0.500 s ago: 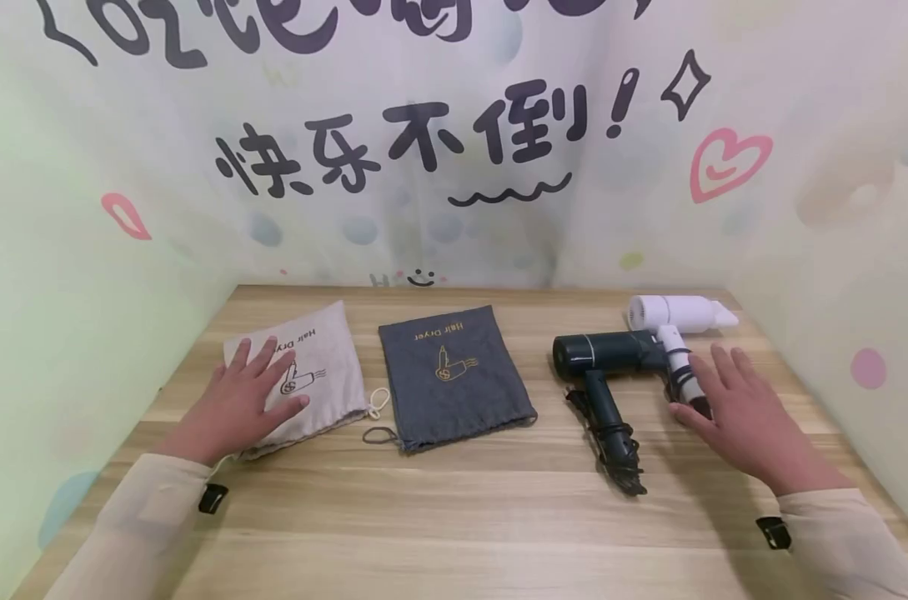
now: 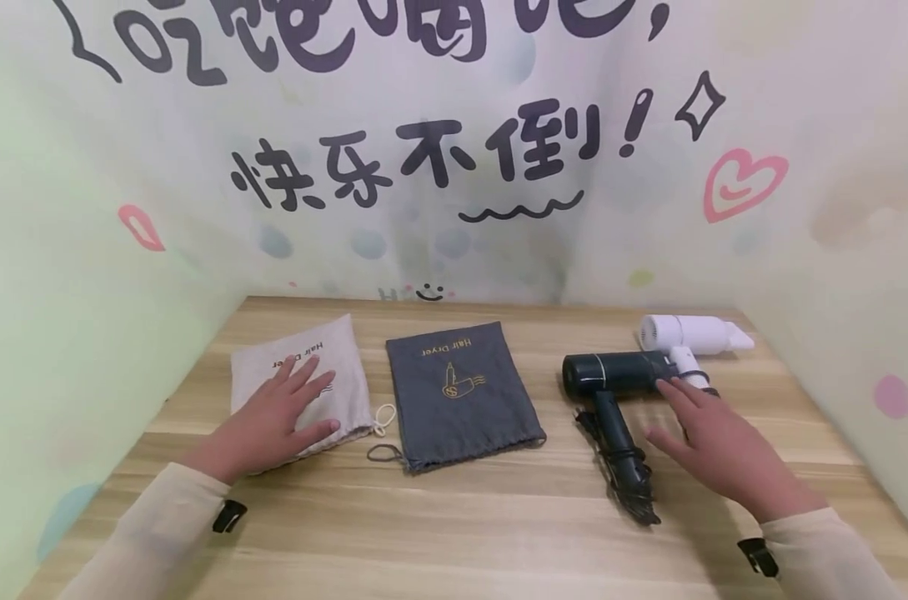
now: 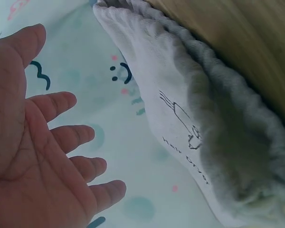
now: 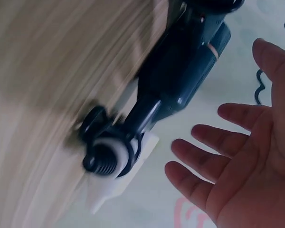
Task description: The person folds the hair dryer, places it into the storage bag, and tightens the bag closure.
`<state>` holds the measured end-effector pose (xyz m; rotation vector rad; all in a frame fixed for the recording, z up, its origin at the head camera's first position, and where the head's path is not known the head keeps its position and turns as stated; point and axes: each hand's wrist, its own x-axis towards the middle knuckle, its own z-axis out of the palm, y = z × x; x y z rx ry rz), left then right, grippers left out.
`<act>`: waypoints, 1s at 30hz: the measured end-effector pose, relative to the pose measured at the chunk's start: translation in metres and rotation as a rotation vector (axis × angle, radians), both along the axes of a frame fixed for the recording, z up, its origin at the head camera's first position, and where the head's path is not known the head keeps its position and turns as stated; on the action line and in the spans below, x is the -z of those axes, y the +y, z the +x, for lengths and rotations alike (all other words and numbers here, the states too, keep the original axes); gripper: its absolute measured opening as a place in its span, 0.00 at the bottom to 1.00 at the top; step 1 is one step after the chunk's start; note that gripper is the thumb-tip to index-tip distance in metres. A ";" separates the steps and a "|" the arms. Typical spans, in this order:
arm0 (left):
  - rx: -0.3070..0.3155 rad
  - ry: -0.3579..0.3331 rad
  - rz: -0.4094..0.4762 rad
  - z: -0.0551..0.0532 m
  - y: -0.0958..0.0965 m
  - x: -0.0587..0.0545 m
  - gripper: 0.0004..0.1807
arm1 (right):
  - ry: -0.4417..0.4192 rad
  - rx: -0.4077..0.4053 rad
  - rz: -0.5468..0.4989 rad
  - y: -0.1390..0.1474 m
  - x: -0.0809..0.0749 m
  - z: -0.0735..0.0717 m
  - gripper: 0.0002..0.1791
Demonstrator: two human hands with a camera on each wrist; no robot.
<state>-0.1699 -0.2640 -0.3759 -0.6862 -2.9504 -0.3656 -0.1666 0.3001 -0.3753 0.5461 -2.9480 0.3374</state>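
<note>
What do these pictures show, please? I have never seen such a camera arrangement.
There is no machine, only a person's bare hands. The wide view comes from a camera worn on the head; the two others come from cameras on the wrists. On the wooden table lie a light drawstring bag, a dark grey drawstring bag, a dark hair dryer and a white hair dryer. The left hand is over the light bag, the right hand near the dryers; neither holds anything.

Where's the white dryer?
In the head view, the white dryer lies at the back right of the table, behind the black dryer, its handle partly hidden by the right hand.
</note>
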 end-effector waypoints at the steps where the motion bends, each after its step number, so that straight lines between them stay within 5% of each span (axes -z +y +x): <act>1: 0.005 0.000 -0.002 0.000 0.002 0.000 0.39 | -0.014 0.007 0.004 -0.002 0.001 0.001 0.42; 10: 0.041 0.000 -0.005 -0.004 0.016 -0.006 0.38 | -0.107 0.033 0.044 -0.031 0.001 0.005 0.52; 16: 0.087 -0.030 -0.028 -0.017 0.034 -0.004 0.39 | -0.115 0.039 0.078 -0.049 0.008 0.001 0.55; 23: 0.168 -0.192 -0.066 -0.044 0.082 -0.005 0.40 | -0.168 0.051 0.082 -0.061 0.019 -0.001 0.57; 30: 0.191 -0.283 -0.179 -0.050 0.128 0.005 0.42 | -0.178 0.075 0.107 -0.070 0.024 0.003 0.58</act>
